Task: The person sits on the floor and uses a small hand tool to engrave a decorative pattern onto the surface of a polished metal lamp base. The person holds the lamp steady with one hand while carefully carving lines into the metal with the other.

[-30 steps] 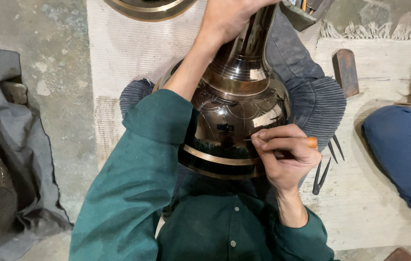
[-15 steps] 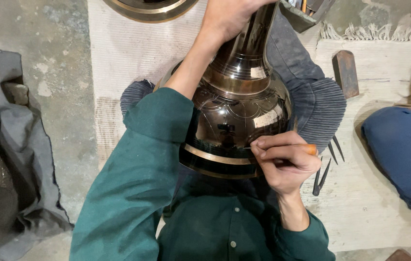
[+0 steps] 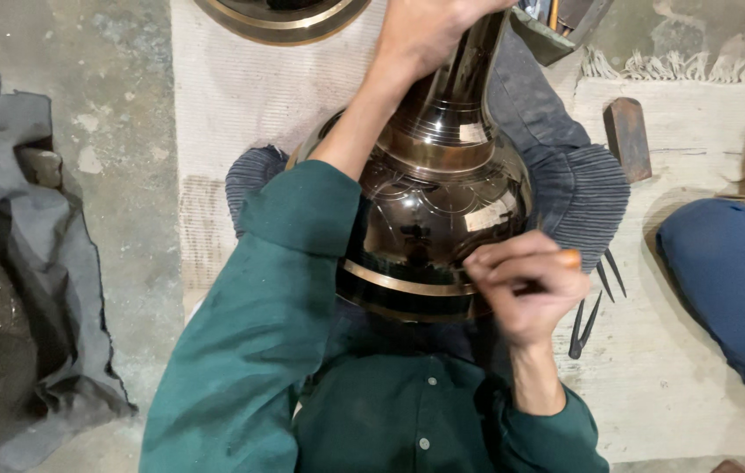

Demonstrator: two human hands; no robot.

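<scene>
Head view looks straight down on a large dark metal vase [image 3: 438,210] lying across the person's lap at the centre, its narrow neck pointing to 12 o'clock and its brass-banded foot toward 6. The left hand [image 3: 429,31], at 12 o'clock, is wrapped shut around the neck and steadies it. The right hand [image 3: 526,285], at about 4 o'clock of the belly, is curled tight around an orange-handled tool [image 3: 570,258], whose tip is hidden beneath the fingers against the lower belly, just above the brass band. Fine curved lines already cover the shoulder, so the step in hand looks like engraving the pattern lower down. The next stroke probably calls for a firm hold on the neck and a small, controlled push, since the polished curve could let the point skid. A pair of dark dividers [image 3: 596,302] lies on the pale mat [image 3: 232,96] at 3 o'clock, a wooden block [image 3: 628,136] at 2, grey cloth [image 3: 48,254] at 9.
</scene>
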